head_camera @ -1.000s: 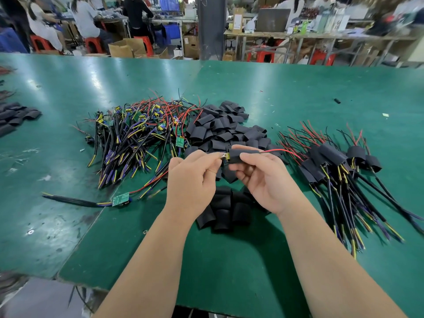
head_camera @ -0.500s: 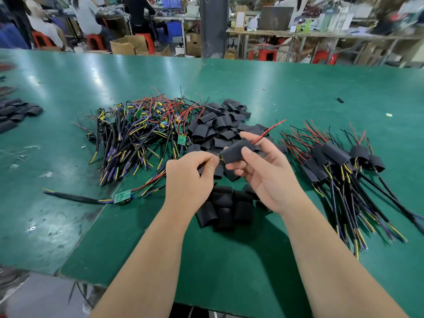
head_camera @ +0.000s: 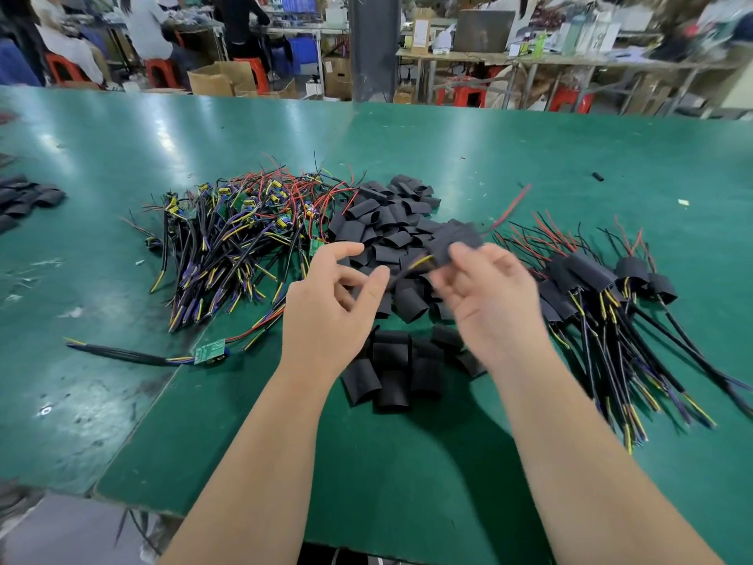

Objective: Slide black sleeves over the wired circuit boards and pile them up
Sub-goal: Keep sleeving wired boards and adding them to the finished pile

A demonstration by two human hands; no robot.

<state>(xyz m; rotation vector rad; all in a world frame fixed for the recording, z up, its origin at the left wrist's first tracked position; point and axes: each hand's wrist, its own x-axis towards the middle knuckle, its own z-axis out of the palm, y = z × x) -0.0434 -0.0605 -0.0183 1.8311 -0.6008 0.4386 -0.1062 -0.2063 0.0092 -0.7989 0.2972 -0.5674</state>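
My right hand [head_camera: 493, 303] grips a circuit board inside a black sleeve [head_camera: 456, 238], blurred by motion, with a red wire sticking up to the right and yellow-black wires trailing left. My left hand [head_camera: 326, 316] hovers just left of those trailing wires, its fingers loosely spread and holding nothing. Bare wired boards [head_camera: 236, 234] lie in a heap to the left. Loose black sleeves [head_camera: 387, 222] are heaped behind my hands, and a few more sleeves [head_camera: 399, 369] lie in front. Sleeved boards [head_camera: 591, 279] are piled at the right.
One bare green board [head_camera: 210, 350] with its wires lies alone at the near left of the green table [head_camera: 448, 462]. More black sleeves [head_camera: 24, 197] sit at the far left edge. A small black piece [head_camera: 597, 177] lies far right. People work at benches behind.
My left hand has let go of the board's wires and opened. My right hand has carried the sleeved board up and to the right.
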